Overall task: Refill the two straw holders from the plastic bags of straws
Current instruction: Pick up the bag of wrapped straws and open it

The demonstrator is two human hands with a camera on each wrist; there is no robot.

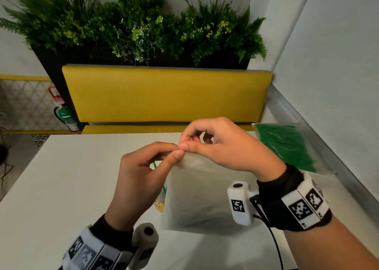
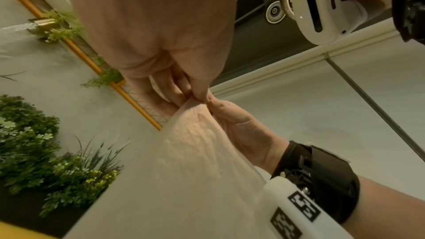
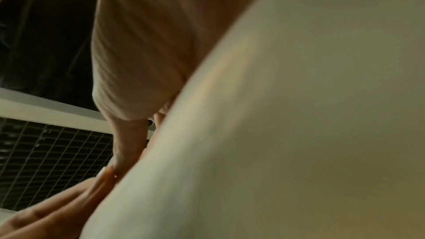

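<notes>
A whitish translucent plastic bag [image 1: 201, 196] hangs above the white table [image 1: 71, 187], held up by its top edge. My left hand [image 1: 176, 152] and right hand [image 1: 186, 145] pinch that edge side by side, thumbs touching. The left wrist view shows the same pinch, with the left hand [image 2: 195, 95] meeting the right hand [image 2: 241, 130] at the bag's [image 2: 184, 170] tip. The bag [image 3: 299, 115] fills most of the right wrist view. A second bag full of green straws [image 1: 287, 146] lies at the table's right edge. A single green straw [image 1: 155, 165] shows behind my left hand.
A small yellow-labelled thing [image 1: 160, 205] sits half hidden between my left hand and the bag. A yellow bench back [image 1: 164, 95] and a planter of greenery [image 1: 133, 28] stand beyond the table. A wall with a metal rail [image 1: 307, 130] runs along the right.
</notes>
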